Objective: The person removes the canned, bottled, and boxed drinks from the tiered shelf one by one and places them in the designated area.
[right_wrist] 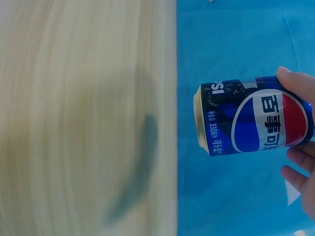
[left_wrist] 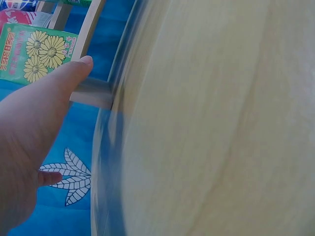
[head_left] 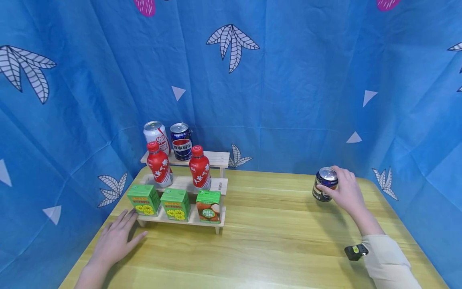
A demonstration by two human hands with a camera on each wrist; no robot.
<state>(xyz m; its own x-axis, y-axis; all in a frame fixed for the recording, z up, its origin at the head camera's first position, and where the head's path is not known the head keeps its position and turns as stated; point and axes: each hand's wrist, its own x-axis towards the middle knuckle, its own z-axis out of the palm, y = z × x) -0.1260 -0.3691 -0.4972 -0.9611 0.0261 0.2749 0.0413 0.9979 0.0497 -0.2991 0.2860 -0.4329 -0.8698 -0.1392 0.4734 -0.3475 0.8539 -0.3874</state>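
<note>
On the right side of the table, my right hand (head_left: 348, 190) grips a dark blue Pepsi can (head_left: 321, 190) between thumb and fingers. The right wrist view shows that can (right_wrist: 256, 118) apart from the tabletop, its label facing the camera. My left hand (head_left: 113, 243) lies with fingers extended by the front left corner of a wooden tiered rack (head_left: 213, 159). Nothing is held in it. Nearest to it stands a green drink carton with yellow flowers (head_left: 145, 200). In the left wrist view the thumb (left_wrist: 78, 69) appears just below this carton.
On the rack's lowest tier are another flower carton (head_left: 175, 204) and a coconut-picture carton (head_left: 208, 206). Two red bottles, left (head_left: 160, 166) and right (head_left: 200, 170), stand on the middle tier. A white can (head_left: 157, 136) and another Pepsi can (head_left: 181, 141) occupy the top. Blue curtain (head_left: 306, 80) surrounds the table.
</note>
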